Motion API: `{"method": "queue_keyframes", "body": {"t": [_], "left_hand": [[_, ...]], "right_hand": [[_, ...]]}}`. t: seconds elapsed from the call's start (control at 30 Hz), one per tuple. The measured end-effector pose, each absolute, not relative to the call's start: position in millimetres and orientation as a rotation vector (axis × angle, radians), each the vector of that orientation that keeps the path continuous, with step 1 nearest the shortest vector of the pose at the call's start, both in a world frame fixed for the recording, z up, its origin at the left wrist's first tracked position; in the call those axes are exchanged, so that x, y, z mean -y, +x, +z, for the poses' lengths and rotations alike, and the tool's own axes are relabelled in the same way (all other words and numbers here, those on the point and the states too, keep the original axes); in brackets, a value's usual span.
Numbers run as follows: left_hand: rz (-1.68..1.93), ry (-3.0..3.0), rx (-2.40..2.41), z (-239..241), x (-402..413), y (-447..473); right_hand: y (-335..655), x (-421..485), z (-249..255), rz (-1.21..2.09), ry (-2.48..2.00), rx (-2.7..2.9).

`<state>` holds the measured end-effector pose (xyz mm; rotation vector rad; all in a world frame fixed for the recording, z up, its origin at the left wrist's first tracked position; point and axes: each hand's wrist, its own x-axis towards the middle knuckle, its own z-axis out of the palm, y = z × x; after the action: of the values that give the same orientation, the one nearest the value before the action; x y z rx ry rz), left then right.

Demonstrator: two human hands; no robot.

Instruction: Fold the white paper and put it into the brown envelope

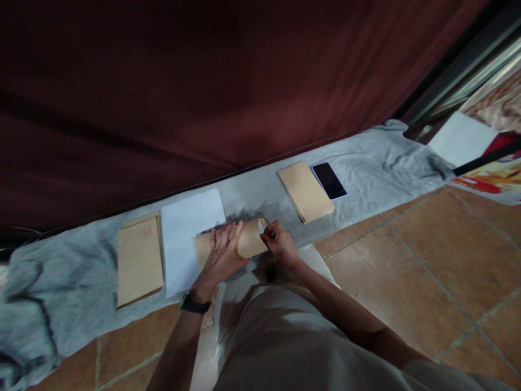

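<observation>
A brown envelope [250, 239] lies on the grey cloth [65, 271] in front of me. My left hand [223, 252] presses flat on it, fingers spread. My right hand [279, 243] pinches the envelope's right end, where a white edge shows at the opening. A stack of white paper sheets [185, 233] lies just left of the envelope, partly under it. Further left sits a pile of brown envelopes [139, 259]. Another pile of brown envelopes [305, 191] rests to the right, apart from my hands.
A black phone [329, 180] lies beside the right envelope pile. A dark red curtain [203, 81] hangs behind the cloth. Terracotta floor tiles [427, 260] spread to the right. A white sheet [462, 138] and colourful printed material [494, 182] lie at far right.
</observation>
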<state>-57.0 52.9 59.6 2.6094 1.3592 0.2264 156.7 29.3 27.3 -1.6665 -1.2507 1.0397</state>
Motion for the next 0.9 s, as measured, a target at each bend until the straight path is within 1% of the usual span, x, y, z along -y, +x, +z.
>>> {"method": "queue_keyframes", "body": {"t": [0.13, 0.23, 0.53, 0.9], "left_hand": [[0.229, 2.614, -1.355, 58, -53, -59], [0.236, 2.615, -1.343, 58, -53, -60], [0.221, 2.610, -1.338, 61, -53, -59], [0.212, 2.583, -1.329, 62, -54, -57]], "right_hand": [[155, -28, 24, 1.083, -1.583, 1.132], [156, -29, 20, 1.138, -1.548, 1.173], [158, -34, 11, 1.171, -1.612, 1.209], [162, -34, 16, 1.151, -1.664, 1.282]]}}
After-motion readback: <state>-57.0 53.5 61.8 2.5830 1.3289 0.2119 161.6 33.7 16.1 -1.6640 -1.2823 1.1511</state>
